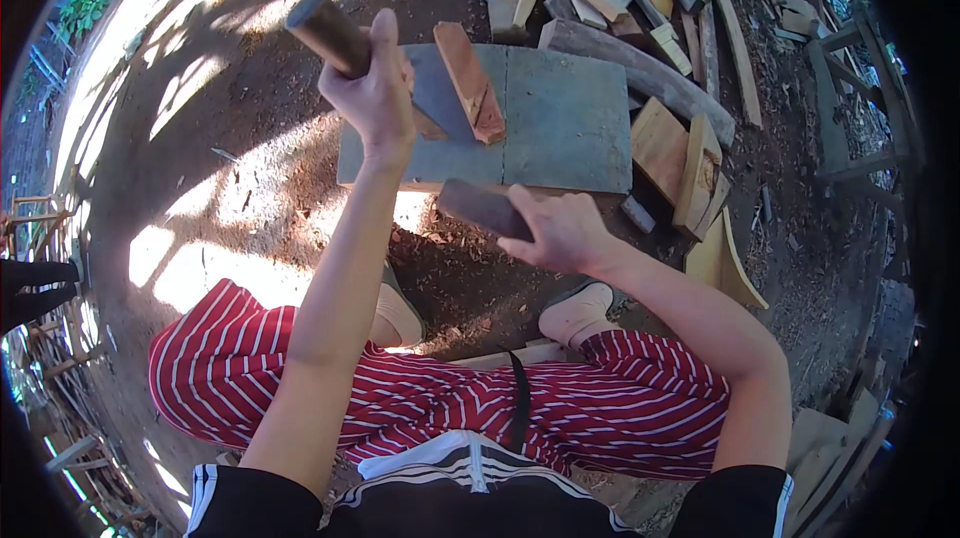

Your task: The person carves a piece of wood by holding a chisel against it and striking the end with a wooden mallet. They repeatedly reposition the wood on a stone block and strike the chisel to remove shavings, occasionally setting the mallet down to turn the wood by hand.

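My left hand (372, 103) is closed around a thick, round wooden handle (328, 30), raised over the left part of a low grey board (570, 118). The handle's butt end points up and away to the left; whatever is on its other end is mostly hidden by the hand. A dark wooden block (480, 209) is gripped in my right hand (568, 230), near the board's front edge. On the board lies a reddish piece of wood (466, 78) with a roughly cut near end. Neither hand touches that piece.
Wood offcuts (605, 8) are piled behind the board, with a long curved log (640, 73) along its far right side. More blocks (665, 153) and a curved yellowish piece (722, 263) lie to the right. Shavings cover the dirt ground by my feet.
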A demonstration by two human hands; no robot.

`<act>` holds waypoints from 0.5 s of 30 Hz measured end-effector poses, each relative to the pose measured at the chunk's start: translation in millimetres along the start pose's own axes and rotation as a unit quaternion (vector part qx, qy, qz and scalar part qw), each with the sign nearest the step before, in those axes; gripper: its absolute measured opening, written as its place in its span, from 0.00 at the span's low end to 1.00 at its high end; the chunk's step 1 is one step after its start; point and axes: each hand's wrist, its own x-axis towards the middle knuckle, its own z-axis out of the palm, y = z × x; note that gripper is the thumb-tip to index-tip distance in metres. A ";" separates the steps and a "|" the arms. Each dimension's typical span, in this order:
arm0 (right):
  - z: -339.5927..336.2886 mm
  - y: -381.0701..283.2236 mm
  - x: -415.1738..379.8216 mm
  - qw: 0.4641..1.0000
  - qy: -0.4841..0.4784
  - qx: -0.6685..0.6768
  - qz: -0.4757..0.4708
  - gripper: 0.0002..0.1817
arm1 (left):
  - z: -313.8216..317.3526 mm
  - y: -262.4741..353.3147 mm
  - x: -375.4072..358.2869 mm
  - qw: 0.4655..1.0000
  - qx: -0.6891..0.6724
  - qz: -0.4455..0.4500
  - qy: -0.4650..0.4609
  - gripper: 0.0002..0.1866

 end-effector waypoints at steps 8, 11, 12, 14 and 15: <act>-20.2 82.6 10.5 0.970 0.152 -0.086 0.167 0.30 | 17.5 -20.7 0.3 0.969 0.181 -0.092 -0.138 0.12; -16.9 102.5 18.4 0.969 0.160 -0.124 0.142 0.31 | 20.1 -46.5 11.7 0.866 0.402 -0.029 -0.295 0.17; -15.6 102.2 20.4 0.970 0.164 -0.119 0.138 0.31 | 17.6 -49.4 12.1 0.796 0.504 0.028 -0.334 0.24; -12.8 102.3 18.8 0.969 0.134 -0.122 0.170 0.30 | 15.7 -57.6 7.5 0.737 0.567 0.051 -0.365 0.25; -13.2 100.6 18.3 0.968 0.135 -0.122 0.174 0.30 | 15.8 -66.0 4.2 0.677 0.618 0.070 -0.394 0.27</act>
